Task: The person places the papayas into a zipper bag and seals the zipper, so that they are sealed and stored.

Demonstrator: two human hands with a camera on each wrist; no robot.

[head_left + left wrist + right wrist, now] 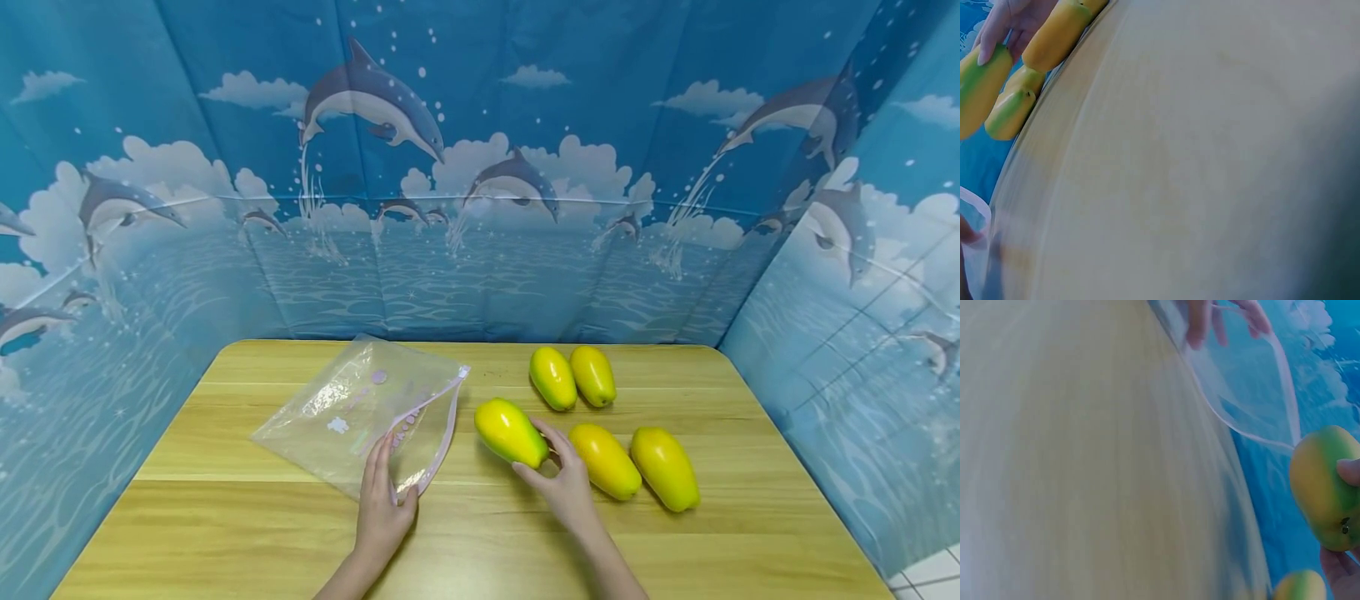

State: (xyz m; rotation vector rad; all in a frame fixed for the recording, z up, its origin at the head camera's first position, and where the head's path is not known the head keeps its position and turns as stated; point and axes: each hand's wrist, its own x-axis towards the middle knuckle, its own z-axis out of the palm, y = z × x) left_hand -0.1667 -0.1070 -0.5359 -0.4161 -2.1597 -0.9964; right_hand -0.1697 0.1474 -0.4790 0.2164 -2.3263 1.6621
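A clear zip bag (pixel 322 425) with a lilac zip edge lies on the left of the table, its mouth parted toward the right. At that mouth is my left hand (pixel 381 508), fingers extended over the upper edge and thumb by the lower edge. In the right wrist view the bag's lilac rim (pixel 1285 381) forms a loop under the left fingers (pixel 1199 325). My right hand (pixel 562 483) grips a yellow-green mango (pixel 510 432) by its near end, between thumb and fingers. The held mango (pixel 1322 487) appears close up in the right wrist view.
Two mangoes lie side by side behind the right hand, one greener (pixel 552 379) and one yellower (pixel 593 377). Two more yellow mangoes (pixel 604 461) (pixel 664 468) lie right of it. A dolphin-print curtain (pixel 480 275) hangs beyond the wooden table (pixel 247 533).
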